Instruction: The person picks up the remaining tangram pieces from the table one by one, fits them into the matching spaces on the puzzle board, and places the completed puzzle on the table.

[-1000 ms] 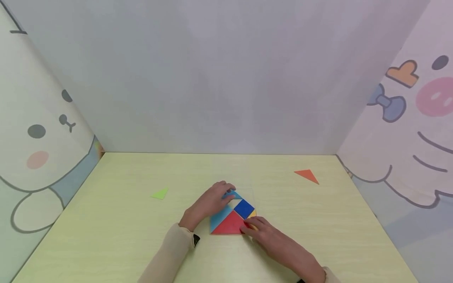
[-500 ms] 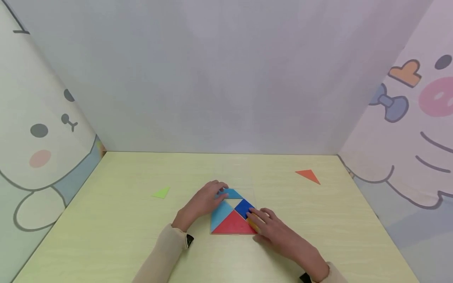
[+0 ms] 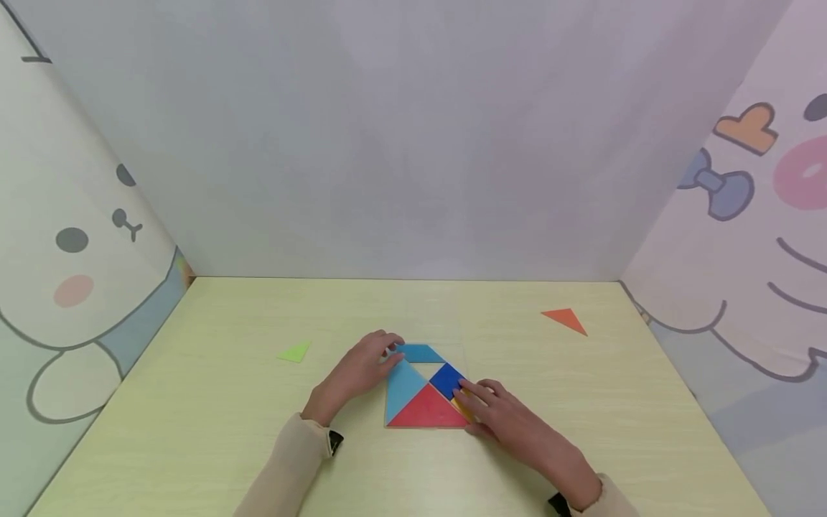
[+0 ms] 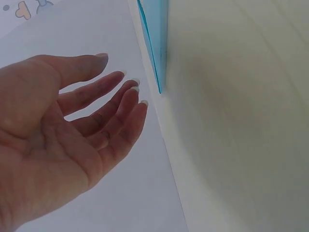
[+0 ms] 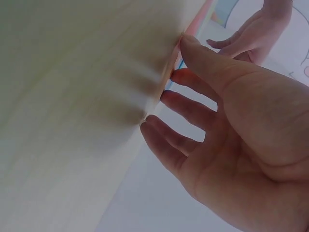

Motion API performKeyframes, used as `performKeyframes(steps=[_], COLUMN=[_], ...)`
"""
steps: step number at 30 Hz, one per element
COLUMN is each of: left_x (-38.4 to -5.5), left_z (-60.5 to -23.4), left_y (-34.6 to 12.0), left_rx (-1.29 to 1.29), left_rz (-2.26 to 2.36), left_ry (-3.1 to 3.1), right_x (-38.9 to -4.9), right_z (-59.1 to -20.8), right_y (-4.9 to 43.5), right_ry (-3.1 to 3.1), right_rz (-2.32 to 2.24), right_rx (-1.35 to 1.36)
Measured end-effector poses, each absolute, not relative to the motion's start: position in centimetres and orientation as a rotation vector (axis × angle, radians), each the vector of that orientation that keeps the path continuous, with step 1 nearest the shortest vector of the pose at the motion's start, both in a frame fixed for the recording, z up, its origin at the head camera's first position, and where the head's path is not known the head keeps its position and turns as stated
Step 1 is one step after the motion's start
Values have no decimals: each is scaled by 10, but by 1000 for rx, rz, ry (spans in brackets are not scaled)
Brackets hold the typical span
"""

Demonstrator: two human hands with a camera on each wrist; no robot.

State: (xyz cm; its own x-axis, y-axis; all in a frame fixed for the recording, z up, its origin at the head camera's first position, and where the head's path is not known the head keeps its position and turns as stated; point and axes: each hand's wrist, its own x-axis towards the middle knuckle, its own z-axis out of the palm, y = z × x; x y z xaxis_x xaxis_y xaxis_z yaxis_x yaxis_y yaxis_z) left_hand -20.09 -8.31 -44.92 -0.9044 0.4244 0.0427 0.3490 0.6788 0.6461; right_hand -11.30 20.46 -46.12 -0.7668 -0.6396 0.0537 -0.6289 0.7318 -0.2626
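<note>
A partly filled tangram lies at the middle of the table: a red triangle (image 3: 428,411) at the bottom, a light blue triangle (image 3: 402,393) at left, a medium-blue parallelogram (image 3: 421,352) on top, a dark blue square (image 3: 445,380) at right, and a yellow piece (image 3: 461,408) below it. My left hand (image 3: 358,370) has its fingertips by the tangram's upper left side; in the left wrist view its fingers are loosely bent around nothing. The fingertips of my right hand (image 3: 513,420) rest at the yellow piece and the right edge, covering part of that piece.
A small green triangle (image 3: 296,352) lies on the table (image 3: 226,431) to the left. An orange triangle (image 3: 567,320) lies at the back right. A pale wall (image 3: 413,143) rises behind, with cartoon-printed panels on both sides.
My left hand has drawn left off the parallelogram, uncovering it. My right hand has shifted up and right from the red triangle's corner to the yellow piece.
</note>
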Motion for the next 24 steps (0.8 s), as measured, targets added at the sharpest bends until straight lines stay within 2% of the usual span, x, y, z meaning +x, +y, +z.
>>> performKeyframes(steps=[17,24], left_x=[-205,-206], left_z=[-452,-450], left_y=[-117,-130], left_rx=[600,512], left_rz=[1013,1006], left_ry=[2824,2819], right_x=[-124,-129], right_z=[-458,-455], right_y=[208,208], right_ry=[2882,2813], right_rz=[-427,-493], right_rx=[-1204,-1159])
